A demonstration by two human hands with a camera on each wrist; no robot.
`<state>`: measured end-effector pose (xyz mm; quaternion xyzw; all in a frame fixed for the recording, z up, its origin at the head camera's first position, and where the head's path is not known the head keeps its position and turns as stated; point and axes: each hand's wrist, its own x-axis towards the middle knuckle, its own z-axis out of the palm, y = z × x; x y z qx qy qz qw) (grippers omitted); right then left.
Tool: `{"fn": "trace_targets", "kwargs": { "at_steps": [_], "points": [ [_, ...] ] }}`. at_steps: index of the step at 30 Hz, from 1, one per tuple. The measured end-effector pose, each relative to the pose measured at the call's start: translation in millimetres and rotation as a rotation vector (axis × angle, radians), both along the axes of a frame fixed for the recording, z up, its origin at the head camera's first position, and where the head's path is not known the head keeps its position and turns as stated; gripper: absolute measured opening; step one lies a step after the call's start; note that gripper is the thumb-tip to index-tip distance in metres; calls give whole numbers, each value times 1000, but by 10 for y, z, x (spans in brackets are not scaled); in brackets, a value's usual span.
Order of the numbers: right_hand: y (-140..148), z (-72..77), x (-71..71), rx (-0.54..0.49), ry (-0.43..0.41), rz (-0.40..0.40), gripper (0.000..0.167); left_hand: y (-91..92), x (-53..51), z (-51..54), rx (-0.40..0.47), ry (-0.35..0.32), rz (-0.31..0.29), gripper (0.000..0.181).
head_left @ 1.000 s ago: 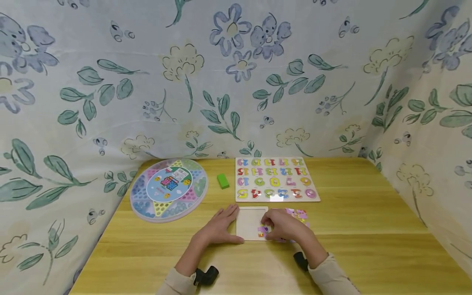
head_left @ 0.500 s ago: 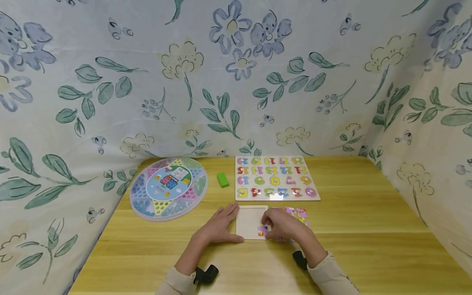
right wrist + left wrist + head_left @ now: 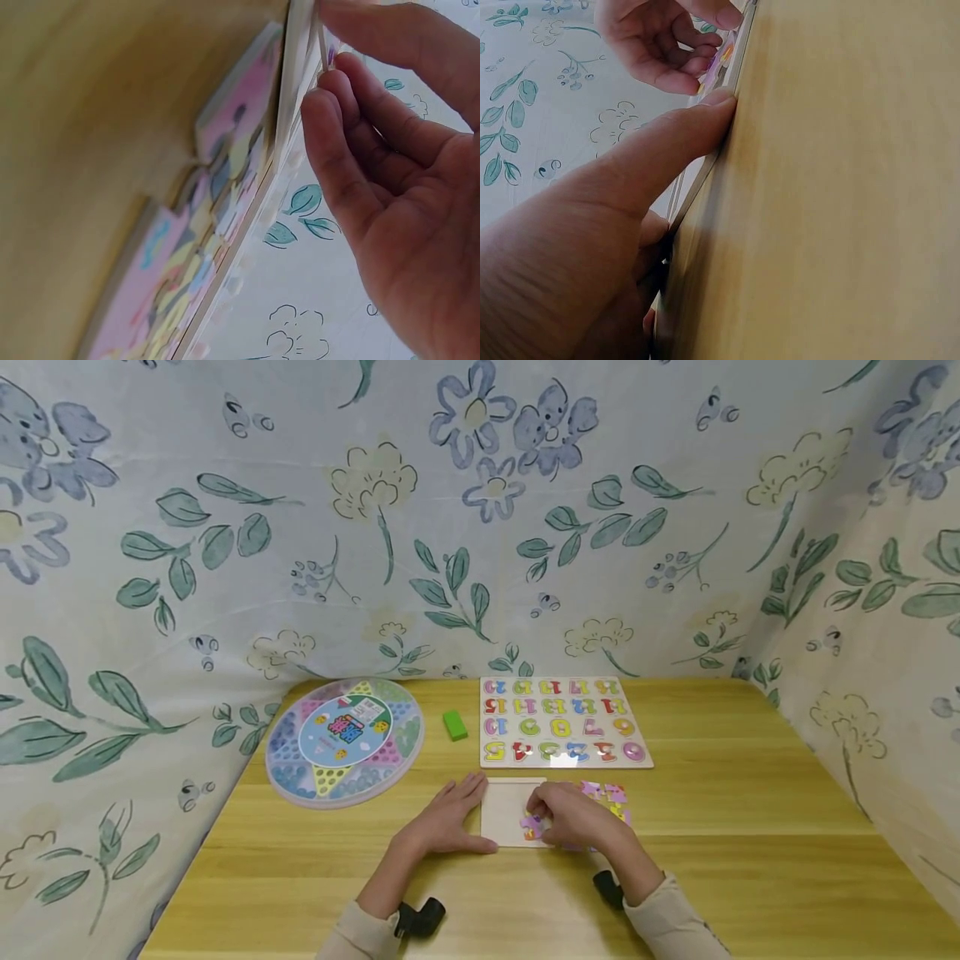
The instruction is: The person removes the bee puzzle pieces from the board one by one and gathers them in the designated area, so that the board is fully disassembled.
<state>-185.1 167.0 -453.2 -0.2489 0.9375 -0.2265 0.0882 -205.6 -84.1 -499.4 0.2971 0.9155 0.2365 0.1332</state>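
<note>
In the head view a shallow pale puzzle tray [image 3: 504, 814] lies on the table between the hands. My left hand [image 3: 446, 818] rests along its left side, thumb against the near edge and the other fingers reaching the far left corner. My right hand [image 3: 576, 817] pinches a pink and purple jigsaw piece [image 3: 531, 827] over the right part of the tray. Both the piece and the right fingers show in the left wrist view, where the left thumb [image 3: 679, 142] presses the tray's edge. Other jigsaw pieces [image 3: 615, 793] lie right of the tray, partly hidden by the right hand.
Behind the tray lies a number puzzle board [image 3: 558, 760] with colourful digits. A green block [image 3: 454, 725] sits to its left. At the far left is a round Chinese checkers board [image 3: 345, 781] under clear packaging. Floral cloth [image 3: 480, 552] hangs along the table's back and sides.
The right hand and its jigsaw piece have shifted slightly left over the tray, and the piece has turned a little. My left hand stays in place.
</note>
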Motion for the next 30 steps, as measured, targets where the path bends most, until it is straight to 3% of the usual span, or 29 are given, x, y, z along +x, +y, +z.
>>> {"fn": "trace_targets", "kwargs": {
  "at_steps": [16,25,30],
  "points": [
    [1,1,-18,-4,2,-11,26,-2,-13,-1,-18,1,6,108],
    [32,-26,-21,-66,-87,-85,27,8,-10,-11,-23,-8,9,108],
    [98,-42,-27,-71,-85,-93,27,14,-5,-18,-29,-17,17,108]
  ]
}}
